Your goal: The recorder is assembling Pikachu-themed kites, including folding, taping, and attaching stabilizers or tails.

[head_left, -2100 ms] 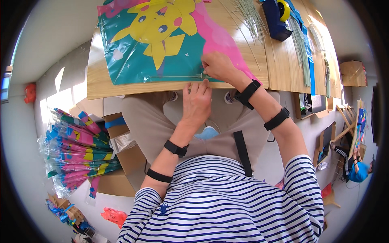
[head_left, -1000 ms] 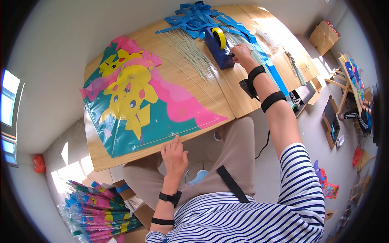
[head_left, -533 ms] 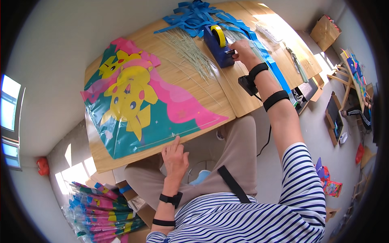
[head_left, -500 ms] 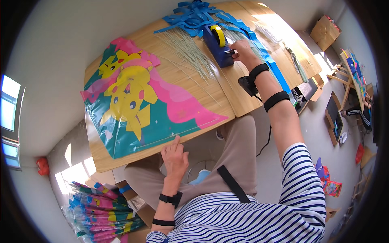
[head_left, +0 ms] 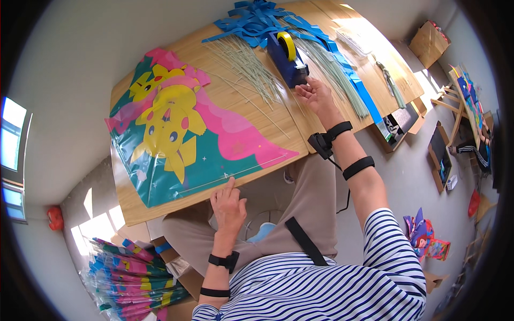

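A shiny plastic sheet point(head_left: 225, 152) in teal and pink, printed with yellow cartoon animals, lies at the left of the table. A thin pale stick point(head_left: 246, 170) runs along its near edge. My left hand point(head_left: 228, 208) is at that edge, index finger stretched toward the stick, the others loosely bent, holding nothing visible. Just in front of a dark blue tape dispenser point(head_left: 292, 75) with a yellow-rimmed roll point(head_left: 287, 46), my right hand point(head_left: 317, 97) has its thumb and fingertips drawn together. Whatever they pinch is too small to make out.
Loose pale sticks point(head_left: 249, 64) lie left of the dispenser, a denser bundle point(head_left: 342, 88) right of it. Blue strips point(head_left: 251, 24) are heaped at the back of the wooden table point(head_left: 297, 120). Folded printed sheets point(head_left: 136, 281) fill the lower left, by a cardboard box point(head_left: 190, 283).
My right hand has come off the dispenser's cutter end, moving slightly toward me. My left hand has barely shifted at the sheet's edge.
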`<state>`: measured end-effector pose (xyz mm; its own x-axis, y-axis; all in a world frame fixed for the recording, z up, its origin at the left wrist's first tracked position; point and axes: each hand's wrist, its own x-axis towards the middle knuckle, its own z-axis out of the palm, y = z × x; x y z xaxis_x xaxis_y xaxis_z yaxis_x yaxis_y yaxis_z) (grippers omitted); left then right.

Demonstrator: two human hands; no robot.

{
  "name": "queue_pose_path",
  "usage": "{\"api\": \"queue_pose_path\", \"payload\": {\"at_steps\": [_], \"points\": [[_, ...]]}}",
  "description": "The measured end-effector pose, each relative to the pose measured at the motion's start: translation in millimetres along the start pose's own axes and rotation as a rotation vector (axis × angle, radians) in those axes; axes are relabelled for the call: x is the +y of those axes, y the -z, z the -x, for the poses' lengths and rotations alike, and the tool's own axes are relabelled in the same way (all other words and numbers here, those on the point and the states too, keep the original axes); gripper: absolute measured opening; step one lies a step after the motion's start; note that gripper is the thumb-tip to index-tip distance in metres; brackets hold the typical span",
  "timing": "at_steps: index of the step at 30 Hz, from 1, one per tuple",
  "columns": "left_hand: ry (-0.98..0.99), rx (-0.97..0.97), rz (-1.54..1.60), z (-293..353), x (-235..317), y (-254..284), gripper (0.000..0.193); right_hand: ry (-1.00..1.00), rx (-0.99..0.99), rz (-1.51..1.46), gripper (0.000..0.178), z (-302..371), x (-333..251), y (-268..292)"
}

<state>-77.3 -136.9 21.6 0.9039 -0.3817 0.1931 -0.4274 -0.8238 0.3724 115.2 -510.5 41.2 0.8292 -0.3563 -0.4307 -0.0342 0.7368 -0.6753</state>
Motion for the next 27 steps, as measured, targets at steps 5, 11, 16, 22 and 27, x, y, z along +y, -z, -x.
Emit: {"api": "queue_pose_path", "payload": {"at_steps": [5,11,16,22,27], "points": [[0.002,-0.011,0.001,-1,2,0,0.026,-0.056,-0.003,-0.218,0.028,-9,16,23],[0.013,0.005,0.018,-1,5,1,0.024,-0.048,0.027,-0.208,0.029,-10,1,-4],[0.009,-0.007,0.012,3,3,0,0.028,0.129,0.190,-0.004,0.017,-19,10,-18],[0.026,-0.026,-0.015,4,3,6,0.027,0.248,0.434,0.489,0.011,-44,10,-17],[0.018,-0.051,0.014,7,5,3,0.032,0.439,0.143,0.843,0.013,-21,14,20]]}}
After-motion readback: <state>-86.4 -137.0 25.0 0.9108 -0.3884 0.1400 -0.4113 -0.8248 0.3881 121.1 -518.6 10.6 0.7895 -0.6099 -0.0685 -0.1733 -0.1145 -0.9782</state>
